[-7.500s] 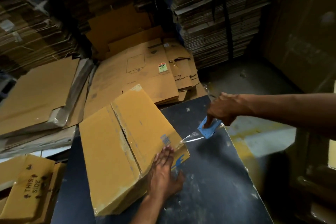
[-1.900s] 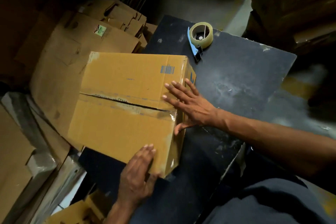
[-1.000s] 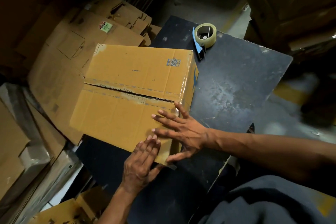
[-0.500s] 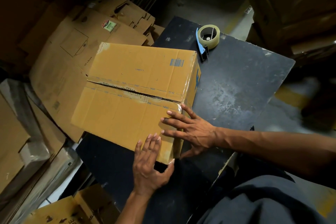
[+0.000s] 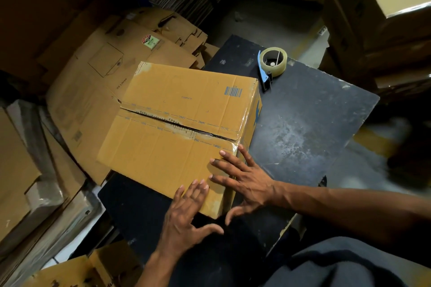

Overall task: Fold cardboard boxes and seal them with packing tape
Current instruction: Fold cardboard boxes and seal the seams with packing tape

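Both hands lie flat and open on the near right corner of the tan corrugated cardboard box [image 5: 177, 133], which sits on the dark scuffed counter [image 5: 310, 128]: the left hand [image 5: 186, 214] on the top flap, the right hand [image 5: 245, 182] over the taped edge. Rubbing outward along that edge with firm, even pressure should bed the tape without wrinkles. The box's long axis and centre seam run left to right, slightly skewed, barcoded end toward the clear tape roll in its blue-handled dispenser [image 5: 271, 63].

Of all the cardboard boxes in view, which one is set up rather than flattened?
The box on the black table under both hands; the others lie flat.
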`<state>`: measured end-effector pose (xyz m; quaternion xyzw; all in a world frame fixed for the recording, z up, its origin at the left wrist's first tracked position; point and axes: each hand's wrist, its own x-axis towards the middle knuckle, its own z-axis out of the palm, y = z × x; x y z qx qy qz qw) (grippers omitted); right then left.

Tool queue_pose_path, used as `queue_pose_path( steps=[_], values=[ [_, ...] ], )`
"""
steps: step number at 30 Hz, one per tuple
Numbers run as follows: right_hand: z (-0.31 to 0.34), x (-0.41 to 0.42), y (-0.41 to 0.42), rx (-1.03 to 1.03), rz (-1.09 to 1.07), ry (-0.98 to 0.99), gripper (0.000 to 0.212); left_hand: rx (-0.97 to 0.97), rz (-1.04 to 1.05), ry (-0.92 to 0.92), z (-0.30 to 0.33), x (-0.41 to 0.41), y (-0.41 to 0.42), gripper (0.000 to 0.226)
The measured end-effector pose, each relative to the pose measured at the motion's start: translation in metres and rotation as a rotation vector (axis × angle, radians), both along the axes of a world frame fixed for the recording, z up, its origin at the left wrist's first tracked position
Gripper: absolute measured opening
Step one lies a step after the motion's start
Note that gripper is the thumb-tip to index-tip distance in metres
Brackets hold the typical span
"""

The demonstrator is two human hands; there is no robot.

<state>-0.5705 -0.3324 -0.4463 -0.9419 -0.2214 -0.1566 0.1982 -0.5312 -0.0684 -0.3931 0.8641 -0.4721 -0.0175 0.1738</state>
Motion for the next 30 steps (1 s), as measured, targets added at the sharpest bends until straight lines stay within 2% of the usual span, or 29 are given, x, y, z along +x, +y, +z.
queue_pose_path(
  steps=[5,9,12,16,18,21,25,28,30],
  values=[
    [0.0,-0.003,-0.002,-0.142,-0.055,0.027,0.09,-0.011,-0.117,-0.087,0.005,0.021,0.002,0.086],
    [0.004,-0.005,-0.009,-0.212,-0.05,0.04,0.093,0.015,-0.127,-0.046,0.007,0.025,0.007,0.091],
    [0.007,-0.006,0.005,-0.165,-0.1,0.103,0.1,-0.038,-0.051,-0.077,0.002,0.015,0.001,0.086],
    [-0.001,-0.013,0.014,-0.183,-0.138,0.094,0.084,0.019,0.037,-0.174,-0.015,-0.012,-0.004,0.065],
    [0.0,-0.016,0.014,-0.208,-0.138,0.075,0.076,0.034,0.118,-0.164,-0.017,-0.025,-0.007,0.06],
    [0.008,-0.01,-0.001,-0.207,-0.103,0.049,0.075,0.057,0.228,-0.131,-0.007,-0.031,-0.031,0.061],
    [0.025,0.019,-0.048,-0.134,-0.115,0.05,0.086,0.067,0.286,-0.117,0.008,-0.027,-0.079,0.066],
    [0.032,0.046,-0.092,-0.187,-0.084,0.068,0.09,0.202,0.367,-0.081,0.005,-0.023,-0.112,0.075],
    [0.031,0.063,-0.118,-0.275,-0.019,0.071,0.081,0.286,0.383,-0.071,-0.001,-0.017,-0.122,0.071]
  ],
)
